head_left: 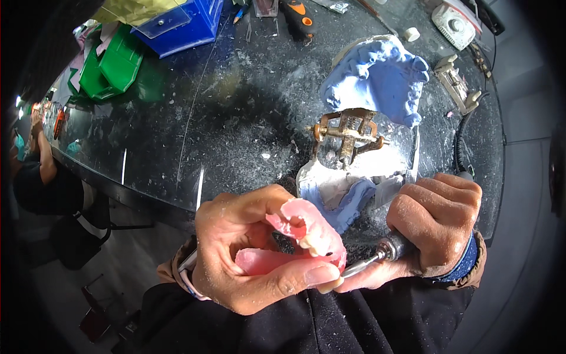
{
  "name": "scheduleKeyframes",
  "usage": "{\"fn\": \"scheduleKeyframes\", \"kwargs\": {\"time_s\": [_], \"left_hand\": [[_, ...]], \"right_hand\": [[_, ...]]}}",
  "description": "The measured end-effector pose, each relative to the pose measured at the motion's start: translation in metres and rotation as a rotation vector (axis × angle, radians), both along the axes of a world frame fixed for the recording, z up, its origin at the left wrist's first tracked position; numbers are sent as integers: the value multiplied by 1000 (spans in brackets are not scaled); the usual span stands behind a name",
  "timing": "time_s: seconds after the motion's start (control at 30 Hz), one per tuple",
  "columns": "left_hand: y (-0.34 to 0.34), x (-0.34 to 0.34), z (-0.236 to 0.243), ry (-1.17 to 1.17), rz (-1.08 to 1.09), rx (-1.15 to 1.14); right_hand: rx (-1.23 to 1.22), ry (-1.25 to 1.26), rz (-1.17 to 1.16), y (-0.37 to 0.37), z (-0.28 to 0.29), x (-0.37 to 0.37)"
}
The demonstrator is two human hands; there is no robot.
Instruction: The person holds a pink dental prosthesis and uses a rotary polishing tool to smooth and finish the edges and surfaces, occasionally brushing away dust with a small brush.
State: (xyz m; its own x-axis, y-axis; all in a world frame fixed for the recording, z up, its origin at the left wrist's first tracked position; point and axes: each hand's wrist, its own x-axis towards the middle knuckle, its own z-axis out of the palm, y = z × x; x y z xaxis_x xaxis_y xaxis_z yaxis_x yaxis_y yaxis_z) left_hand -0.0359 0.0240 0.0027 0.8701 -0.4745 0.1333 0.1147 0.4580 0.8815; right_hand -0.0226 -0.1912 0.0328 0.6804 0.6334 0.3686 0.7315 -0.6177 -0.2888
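A pink denture (321, 233) with a few pale teeth is pinched between the thumb and fingers of my left hand (236, 248), close in front of my body. My right hand (439, 227) is wrapped round a rotary handpiece (394, 246). The handpiece's metal tip meets the denture's lower edge beside my left thumb; whether it touches cannot be made out. Just beyond my hands lies an opened brass articulator (348, 133). A blue dental cast (377, 79) is at its far side, and another blue cast (345, 206) on a white base is at its near side, partly hidden.
White dust covers the dark bench (236, 135). Blue (180, 29) and green bins (112, 68) stand at the far left. A white dial unit (453, 25), a handpiece rest (457, 85) and a black cord (461, 135) line the right edge. Another person (44, 171) sits at the left.
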Motion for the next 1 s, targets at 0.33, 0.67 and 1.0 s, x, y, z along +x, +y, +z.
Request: {"fn": "scheduleKeyframes", "kwargs": {"time_s": [0.33,0.67,1.0], "left_hand": [[0,0,-2,-26,21,51],[-9,-1,-4,65,51,-107],[-8,-1,-4,73,76,-47]], "right_hand": [[-45,-8,-34,0,1,-2],[-77,-2,-89,-2,5,-6],[-68,-27,-72,4,4,-4]]}}
